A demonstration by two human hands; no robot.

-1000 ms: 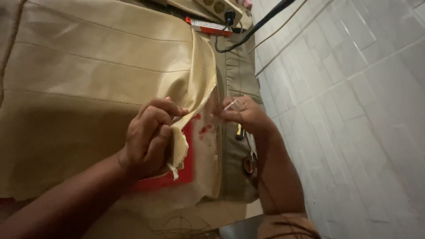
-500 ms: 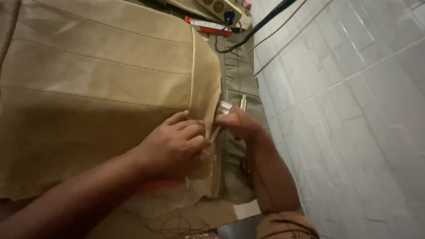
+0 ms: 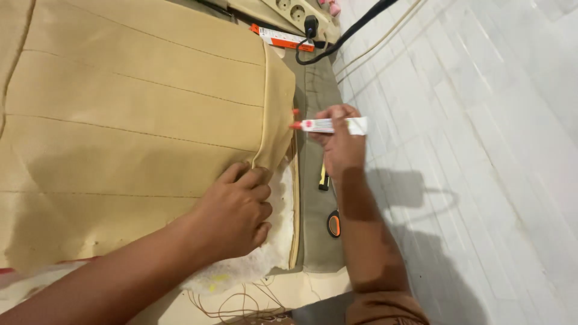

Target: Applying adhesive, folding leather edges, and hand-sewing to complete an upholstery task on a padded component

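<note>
Left hand: the left hand (image 3: 236,212) lies flat, fingers spread, pressing down the tan stitched cover (image 3: 138,120) near its piped edge – grasping nothing, only pinning it.
Right hand: the right hand (image 3: 338,139) is clenched round a white marker-like tube (image 3: 330,125) with a red-orange tip, held level, the tip pointing at the cover's folded corner.
Where the cover is: spread over most of the floor space at the left, its right edge lifted slightly over white foam padding (image 3: 278,235) and an olive fabric strip (image 3: 316,198).
Tip and edge: the red tip sits just beside the cover's edge; whether it touches, I cannot tell.
Risk – stray mark: my judgement is that the tip could smear the visible tan face if the cover slips from under the left hand.
Risk – snag: loose brown threads (image 3: 241,301) lie near the left forearm and could drag.
Risk – clutter: a small orange-and-black tool (image 3: 333,224) lies close under the right wrist; a power strip (image 3: 295,12) and black cable (image 3: 355,30) lie at the top – the wrist could knock the tool aside.
</note>
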